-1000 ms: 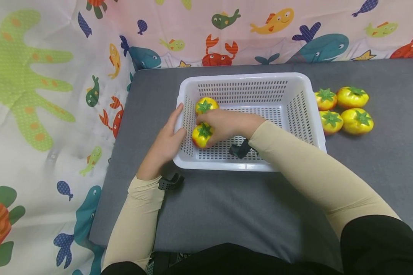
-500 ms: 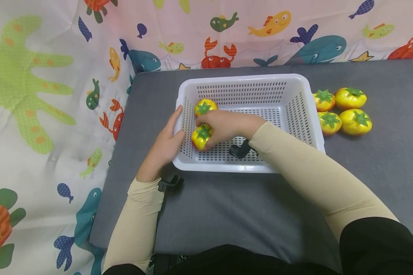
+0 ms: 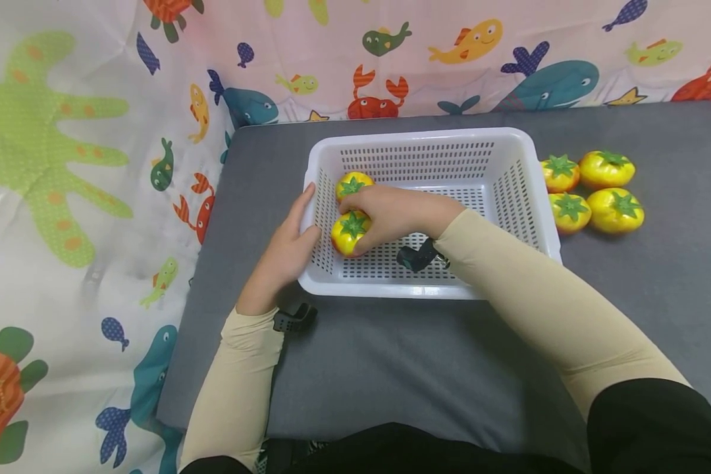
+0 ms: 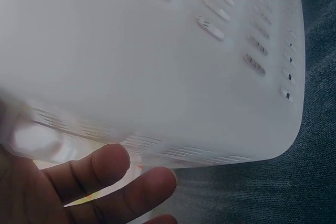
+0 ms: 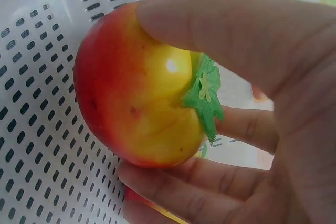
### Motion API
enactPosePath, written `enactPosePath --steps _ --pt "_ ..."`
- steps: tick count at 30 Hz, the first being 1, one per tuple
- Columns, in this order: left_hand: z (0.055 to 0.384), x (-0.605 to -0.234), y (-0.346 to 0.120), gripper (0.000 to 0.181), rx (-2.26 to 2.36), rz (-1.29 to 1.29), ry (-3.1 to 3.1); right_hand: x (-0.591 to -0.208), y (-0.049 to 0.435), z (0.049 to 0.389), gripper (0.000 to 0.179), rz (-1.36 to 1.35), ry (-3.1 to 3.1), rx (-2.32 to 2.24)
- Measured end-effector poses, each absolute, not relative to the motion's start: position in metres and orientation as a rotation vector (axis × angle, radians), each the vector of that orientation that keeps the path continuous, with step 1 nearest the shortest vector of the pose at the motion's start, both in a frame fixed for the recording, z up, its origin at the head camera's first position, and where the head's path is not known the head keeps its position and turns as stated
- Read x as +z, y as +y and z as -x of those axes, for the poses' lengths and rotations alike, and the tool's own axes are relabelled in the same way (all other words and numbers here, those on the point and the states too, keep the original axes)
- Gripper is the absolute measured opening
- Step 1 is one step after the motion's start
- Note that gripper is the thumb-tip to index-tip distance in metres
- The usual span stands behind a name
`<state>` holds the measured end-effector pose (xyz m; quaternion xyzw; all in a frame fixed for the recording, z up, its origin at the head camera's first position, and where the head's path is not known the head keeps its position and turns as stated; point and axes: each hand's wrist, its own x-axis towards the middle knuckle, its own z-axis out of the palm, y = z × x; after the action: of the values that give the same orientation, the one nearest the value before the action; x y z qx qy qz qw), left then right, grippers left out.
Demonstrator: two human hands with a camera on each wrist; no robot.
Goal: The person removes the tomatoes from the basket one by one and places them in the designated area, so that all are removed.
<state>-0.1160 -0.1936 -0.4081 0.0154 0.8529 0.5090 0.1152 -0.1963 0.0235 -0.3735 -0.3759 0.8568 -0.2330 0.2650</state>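
My right hand [image 3: 394,214] is inside a white perforated plastic basket [image 3: 426,288] and grips a yellow-red toy persimmon [image 3: 346,240] with a green leafy top. In the right wrist view, the thumb presses one side of the persimmon [image 5: 142,93] and the fingers curl round the other, close to the basket's perforated surface [image 5: 31,103]. Just behind it, partly covered by the hand, a second persimmon [image 3: 355,181] lies at the basket's left end. My left hand [image 3: 284,247] rests at the outside of the basket's left wall, fingers fairly straight; the left wrist view shows fingertips [image 4: 113,163] beside that wall.
To the right of the basket, several more persimmons [image 3: 616,210] stand in a close group on the grey-covered table [image 3: 391,362]. A curtain [image 3: 326,59] printed with sea animals borders the table at the back and left. Black straps [image 3: 295,318] are on the wrists.
Both hands and the gripped persimmon stay almost where they were. The right wrist has shifted very slightly to the right, and the head view moves a little.
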Motion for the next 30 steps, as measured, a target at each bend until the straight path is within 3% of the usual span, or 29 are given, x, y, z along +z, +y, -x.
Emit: enactPosePath --steps 18,30 --pt "0.117 -0.411 -0.194 0.076 1.501 -0.084 2.504 -0.366 0.032 0.195 0.079 0.977 2.333 -0.641" --pt "0.116 -0.409 -0.192 0.076 1.521 -0.073 2.498 -0.36 0.038 0.196 0.076 0.968 2.362 -0.636"
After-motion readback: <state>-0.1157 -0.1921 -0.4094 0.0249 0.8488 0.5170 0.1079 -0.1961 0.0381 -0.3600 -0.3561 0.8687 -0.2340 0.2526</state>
